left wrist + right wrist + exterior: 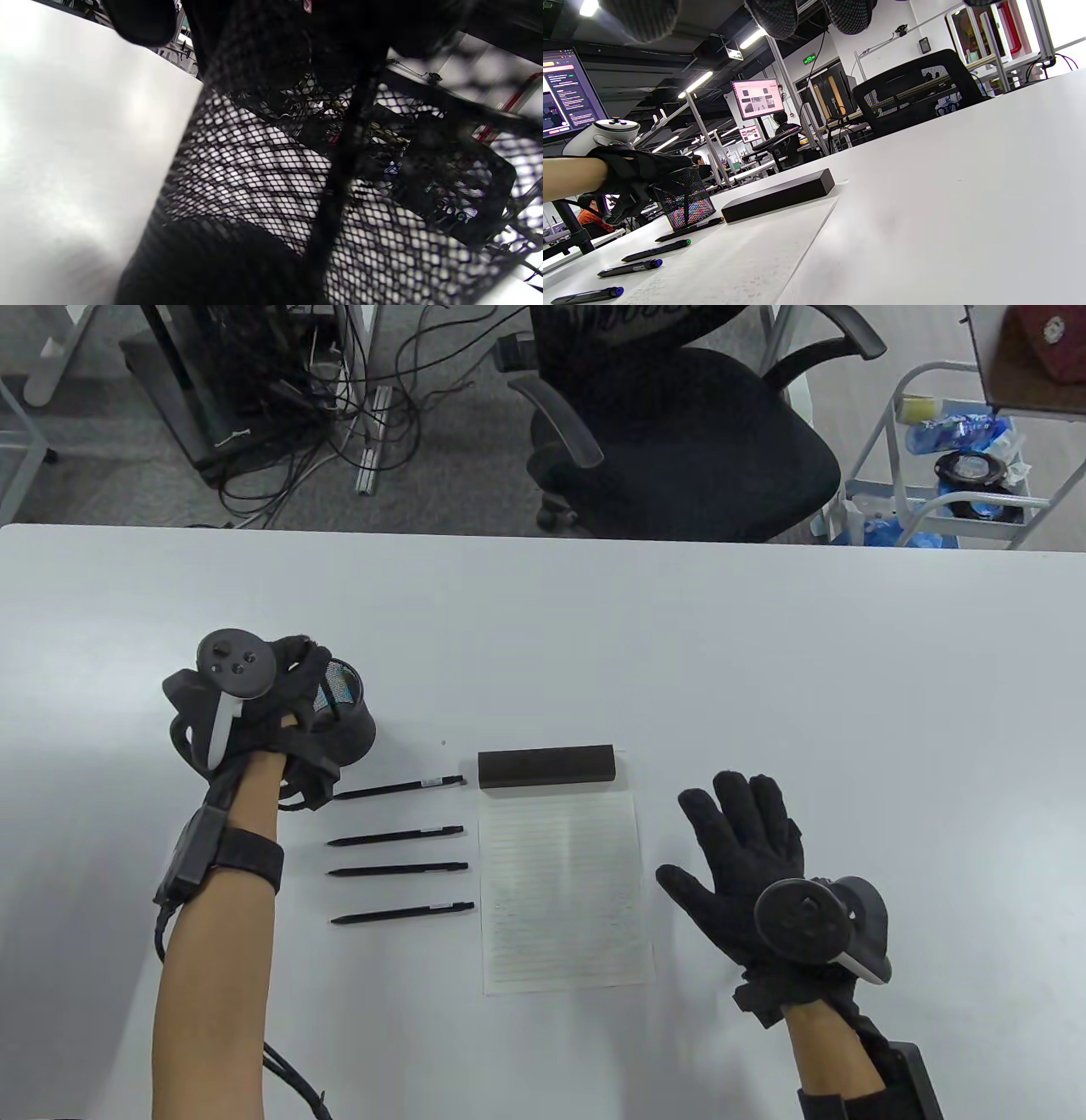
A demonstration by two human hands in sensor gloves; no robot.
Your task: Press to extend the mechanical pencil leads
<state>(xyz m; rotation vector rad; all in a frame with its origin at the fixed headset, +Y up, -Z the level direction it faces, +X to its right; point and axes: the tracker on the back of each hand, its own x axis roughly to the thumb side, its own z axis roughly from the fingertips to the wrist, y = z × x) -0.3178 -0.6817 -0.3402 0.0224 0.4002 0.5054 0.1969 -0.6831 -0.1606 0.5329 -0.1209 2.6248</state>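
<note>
Four pencils (399, 871) lay in a row on the worktop (764, 661), just left of a lined sheet (564, 891) with a dark block (546, 764) at its top edge. The left hand (254, 712) gripped the rim of a mesh cup (346, 721) standing just beyond the pencils. The right hand (747, 857) lay open, fingers spread and holding nothing, right of the sheet.
</note>
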